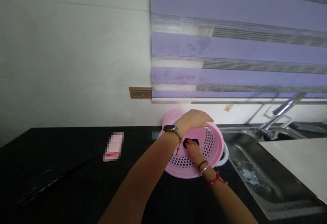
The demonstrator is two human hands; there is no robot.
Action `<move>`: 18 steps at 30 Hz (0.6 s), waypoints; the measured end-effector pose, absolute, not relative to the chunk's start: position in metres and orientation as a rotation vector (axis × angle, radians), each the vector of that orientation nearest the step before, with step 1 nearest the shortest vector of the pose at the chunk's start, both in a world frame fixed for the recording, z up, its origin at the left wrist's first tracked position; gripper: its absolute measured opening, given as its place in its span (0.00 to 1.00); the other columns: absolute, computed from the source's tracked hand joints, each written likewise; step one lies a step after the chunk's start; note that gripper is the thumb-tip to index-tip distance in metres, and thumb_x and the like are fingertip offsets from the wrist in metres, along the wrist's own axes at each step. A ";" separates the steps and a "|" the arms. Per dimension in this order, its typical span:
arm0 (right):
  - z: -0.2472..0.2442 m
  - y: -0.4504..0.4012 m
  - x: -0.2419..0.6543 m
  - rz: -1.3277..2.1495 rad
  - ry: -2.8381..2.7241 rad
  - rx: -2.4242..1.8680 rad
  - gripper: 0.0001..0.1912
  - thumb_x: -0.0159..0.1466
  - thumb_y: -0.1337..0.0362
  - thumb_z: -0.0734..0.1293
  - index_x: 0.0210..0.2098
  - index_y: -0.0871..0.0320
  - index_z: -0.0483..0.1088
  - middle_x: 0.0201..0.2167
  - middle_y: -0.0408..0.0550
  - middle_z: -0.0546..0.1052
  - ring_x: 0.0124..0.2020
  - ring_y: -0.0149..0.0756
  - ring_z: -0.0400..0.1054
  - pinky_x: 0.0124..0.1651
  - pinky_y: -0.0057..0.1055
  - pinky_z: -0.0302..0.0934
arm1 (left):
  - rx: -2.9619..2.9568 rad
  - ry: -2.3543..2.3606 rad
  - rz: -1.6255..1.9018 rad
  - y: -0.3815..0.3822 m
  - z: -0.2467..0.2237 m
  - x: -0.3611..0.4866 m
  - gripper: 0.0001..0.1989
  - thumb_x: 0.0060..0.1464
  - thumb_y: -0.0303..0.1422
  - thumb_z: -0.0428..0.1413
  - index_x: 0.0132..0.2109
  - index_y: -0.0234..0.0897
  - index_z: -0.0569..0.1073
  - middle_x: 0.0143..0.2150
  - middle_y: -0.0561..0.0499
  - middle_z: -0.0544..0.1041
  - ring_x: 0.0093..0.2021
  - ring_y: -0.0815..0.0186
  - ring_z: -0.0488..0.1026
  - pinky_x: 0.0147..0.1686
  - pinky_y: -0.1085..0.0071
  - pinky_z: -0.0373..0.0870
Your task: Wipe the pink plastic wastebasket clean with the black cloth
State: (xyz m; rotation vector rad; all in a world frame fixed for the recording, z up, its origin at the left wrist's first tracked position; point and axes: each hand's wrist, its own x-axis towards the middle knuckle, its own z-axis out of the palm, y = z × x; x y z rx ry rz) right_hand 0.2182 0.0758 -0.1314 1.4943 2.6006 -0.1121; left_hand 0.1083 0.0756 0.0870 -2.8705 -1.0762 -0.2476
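A pink colander (214, 142) with round holes is tilted toward me on the black counter. My left hand (198, 118), with a watch at its wrist, reaches across to the far rim, and its fingers are closed over that edge. Inside the colander, my right hand (193, 149) presses a small black piece (187, 141), cloth or sponge, against the inner wall. The fingers are bent onto this piece, and part of it is hidden beneath them. A white rim or handle (224, 155) shows at the colander's right side.
Behind the colander stands another pink container (172, 114) by the wall. At right are a steel sink (276, 179) with a faucet (288, 106) and a pale board (298, 162) over it. A blurred pink packet (114, 145) lies left on the counter (76, 190).
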 end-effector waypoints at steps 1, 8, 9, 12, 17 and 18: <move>-0.134 0.073 0.214 -0.133 2.617 1.459 0.15 0.64 0.64 0.62 0.49 0.62 0.67 0.53 0.54 0.68 0.54 0.41 0.62 0.57 0.47 0.54 | -2.874 -1.074 -0.243 0.075 0.087 0.108 0.16 0.60 0.32 0.46 0.54 0.43 0.68 0.54 0.52 0.72 0.51 0.64 0.69 0.43 0.69 0.67; -0.130 0.080 0.221 -0.148 2.611 1.451 0.15 0.64 0.61 0.63 0.47 0.62 0.68 0.50 0.53 0.70 0.51 0.40 0.64 0.55 0.46 0.56 | -2.885 -1.034 -0.251 0.080 0.083 0.108 0.16 0.60 0.34 0.47 0.54 0.43 0.67 0.54 0.52 0.72 0.51 0.65 0.69 0.44 0.70 0.66; -0.128 0.083 0.223 -0.129 2.596 1.484 0.15 0.64 0.61 0.63 0.47 0.62 0.68 0.50 0.53 0.70 0.52 0.41 0.63 0.55 0.47 0.56 | -2.875 -1.027 -0.256 0.080 0.082 0.108 0.16 0.60 0.34 0.47 0.54 0.43 0.68 0.54 0.52 0.72 0.51 0.65 0.69 0.43 0.70 0.66; -0.129 0.081 0.221 -0.133 2.595 1.494 0.15 0.64 0.61 0.63 0.47 0.62 0.68 0.51 0.53 0.69 0.53 0.42 0.62 0.56 0.48 0.54 | -2.858 -1.001 -0.264 0.081 0.082 0.111 0.15 0.59 0.33 0.47 0.52 0.43 0.69 0.52 0.52 0.73 0.49 0.64 0.70 0.41 0.70 0.67; -0.138 0.063 0.209 -0.253 2.646 1.365 0.17 0.64 0.67 0.61 0.53 0.60 0.64 0.51 0.52 0.70 0.50 0.37 0.66 0.54 0.41 0.58 | -2.875 -0.964 -0.257 0.081 0.083 0.115 0.15 0.59 0.33 0.48 0.52 0.42 0.70 0.52 0.52 0.74 0.50 0.62 0.70 0.42 0.69 0.67; -0.138 0.064 0.211 -0.257 2.639 1.379 0.16 0.64 0.68 0.61 0.52 0.61 0.65 0.51 0.52 0.70 0.50 0.37 0.66 0.54 0.41 0.58 | -2.876 -0.969 -0.253 0.081 0.083 0.116 0.15 0.59 0.34 0.48 0.52 0.42 0.70 0.52 0.51 0.74 0.50 0.62 0.70 0.42 0.69 0.67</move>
